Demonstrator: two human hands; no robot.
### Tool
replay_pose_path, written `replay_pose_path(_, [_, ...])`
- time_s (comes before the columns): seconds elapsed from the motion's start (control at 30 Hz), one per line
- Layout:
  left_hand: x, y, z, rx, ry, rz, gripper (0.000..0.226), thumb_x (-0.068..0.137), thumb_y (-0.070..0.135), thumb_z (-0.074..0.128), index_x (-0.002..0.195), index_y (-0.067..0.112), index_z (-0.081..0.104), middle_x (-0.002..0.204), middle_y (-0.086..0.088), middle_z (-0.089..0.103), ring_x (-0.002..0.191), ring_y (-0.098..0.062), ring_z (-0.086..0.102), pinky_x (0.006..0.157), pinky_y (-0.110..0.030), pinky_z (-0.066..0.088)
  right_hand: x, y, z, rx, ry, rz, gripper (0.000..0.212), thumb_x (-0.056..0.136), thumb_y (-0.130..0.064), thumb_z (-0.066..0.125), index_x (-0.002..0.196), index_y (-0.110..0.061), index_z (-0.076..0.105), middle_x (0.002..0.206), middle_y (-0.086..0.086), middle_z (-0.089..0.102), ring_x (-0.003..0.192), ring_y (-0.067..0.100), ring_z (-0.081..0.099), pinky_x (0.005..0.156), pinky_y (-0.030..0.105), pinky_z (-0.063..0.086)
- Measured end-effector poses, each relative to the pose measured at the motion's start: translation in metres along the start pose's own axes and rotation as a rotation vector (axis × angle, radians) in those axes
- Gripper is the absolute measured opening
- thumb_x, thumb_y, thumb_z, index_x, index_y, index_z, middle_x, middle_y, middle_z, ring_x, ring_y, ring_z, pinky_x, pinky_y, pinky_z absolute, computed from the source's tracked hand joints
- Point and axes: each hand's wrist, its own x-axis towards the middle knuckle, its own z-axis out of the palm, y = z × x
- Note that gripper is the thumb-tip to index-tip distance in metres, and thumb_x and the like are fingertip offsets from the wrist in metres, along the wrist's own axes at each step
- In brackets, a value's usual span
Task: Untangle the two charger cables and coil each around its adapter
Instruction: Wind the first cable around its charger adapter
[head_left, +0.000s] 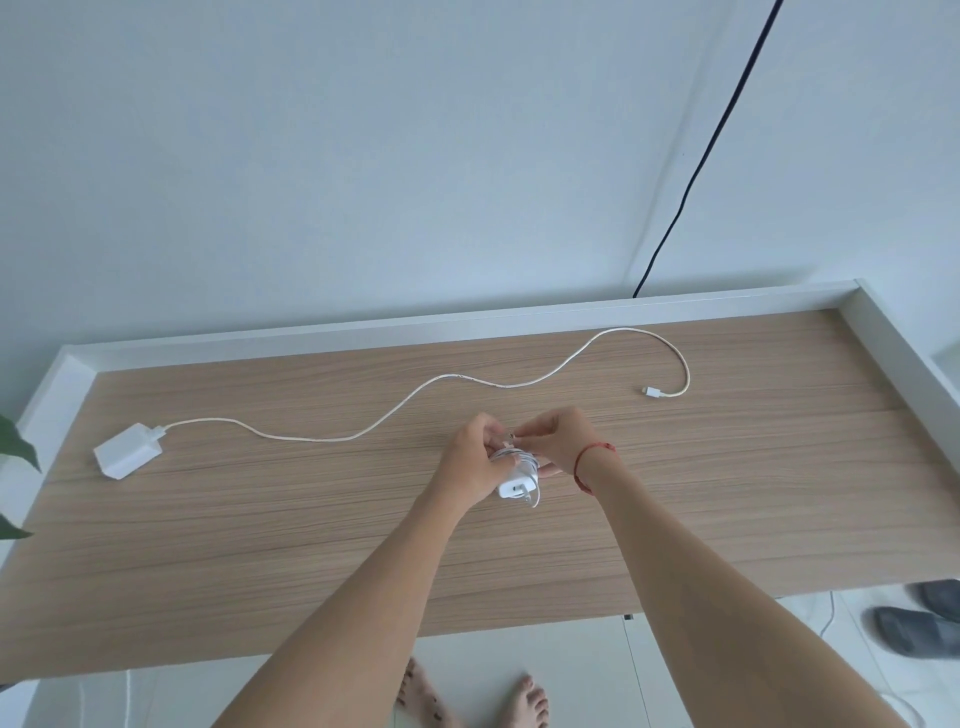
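Note:
Above the middle of the wooden table, my left hand grips a small white adapter with its white cable wound around it. My right hand pinches the cable's end plug just above the coil. A second white adapter lies at the table's left end. Its cable runs loose in a wavy line across the table to a plug at the far right. The two cables are apart.
A raised white rim borders the table's back and sides. A black cord hangs down the wall behind. Green leaves poke in at the left edge. Grey slippers lie on the floor at right, my bare feet below the table.

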Motion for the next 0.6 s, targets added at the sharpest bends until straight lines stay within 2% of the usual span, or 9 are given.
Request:
replay_pose_path(0.13, [0.003,-0.004,-0.001,0.049,0.022,-0.022,0.025,0.078,0.022,0.078,0.098,0.009,0.069,0.090,-0.002,0.067,0.080,-0.013,0.061,0.064,-0.016,0.048,0.002,-0.009,-0.002,-0.086,-0.037,0.060,0.009,0.084,-0.005,0.068,0.087,-0.009,0.075,0.089,0.011,0.072,0.084,0.022,0.070,0.074,0.038,0.061])
replay_pose_path(0.2, [0.005,-0.003,-0.002,0.085,0.007,-0.008,0.022,0.079,0.020,0.076,0.097,0.008,0.072,0.089,-0.002,0.067,0.078,-0.012,0.060,0.061,-0.011,0.042,0.002,-0.012,-0.002,-0.107,-0.049,0.083,0.009,0.084,-0.004,0.067,0.088,-0.008,0.074,0.092,0.012,0.072,0.085,0.021,0.069,0.073,0.037,0.061])
replay_pose_path(0.33, [0.005,-0.004,-0.003,0.110,0.003,0.019,0.020,0.081,0.018,0.073,0.098,0.007,0.073,0.089,-0.001,0.066,0.079,-0.010,0.059,0.055,-0.004,0.036,0.001,-0.021,-0.004,-0.090,-0.092,0.155,0.008,0.082,-0.001,0.069,0.088,-0.007,0.072,0.095,0.012,0.073,0.087,0.019,0.070,0.064,0.033,0.062])
replay_pose_path(0.47, [0.003,-0.008,-0.001,0.099,0.018,0.032,0.018,0.081,0.020,0.074,0.095,0.008,0.071,0.095,-0.003,0.068,0.082,-0.012,0.060,0.060,-0.009,0.038,0.000,-0.029,-0.004,-0.158,-0.117,0.151,0.014,0.083,-0.001,0.068,0.095,-0.004,0.071,0.093,0.010,0.072,0.086,0.018,0.070,0.057,0.030,0.061])
replay_pose_path(0.6, [0.001,-0.009,0.000,0.067,0.025,0.047,0.015,0.080,0.018,0.075,0.091,0.010,0.071,0.090,-0.001,0.068,0.079,-0.011,0.060,0.062,-0.011,0.040,0.001,-0.030,-0.002,-0.211,-0.110,0.114,0.016,0.083,-0.002,0.069,0.099,-0.003,0.071,0.093,0.010,0.072,0.081,0.015,0.069,0.055,0.027,0.060])
